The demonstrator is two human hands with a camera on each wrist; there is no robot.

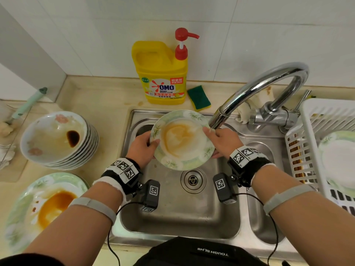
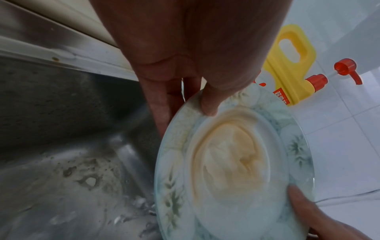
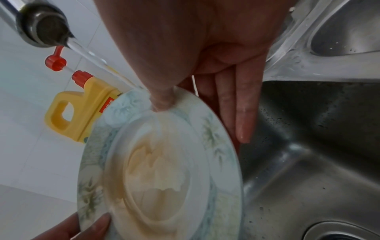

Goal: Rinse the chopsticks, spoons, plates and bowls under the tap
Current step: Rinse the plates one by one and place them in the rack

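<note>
A green-rimmed plate [image 1: 182,140] smeared with orange sauce is held tilted over the sink basin [image 1: 172,217]. My left hand [image 1: 143,145] pinches its left rim, thumb on the face [image 2: 208,104], fingers behind. My right hand [image 1: 221,139] pinches the right rim, thumb on top [image 3: 162,100]. Water runs from the tap spout [image 3: 41,27] onto the plate's edge by my right thumb. A stack of dirty bowls [image 1: 57,139] and another sauce-stained plate [image 1: 44,208] sit on the counter at left.
A yellow detergent bottle [image 1: 163,73] with a red pump and a green sponge [image 1: 198,97] stand behind the sink. The chrome tap [image 1: 269,87] arches over from the right. A white drying rack [image 1: 322,150] at right holds a clean plate [image 1: 338,158].
</note>
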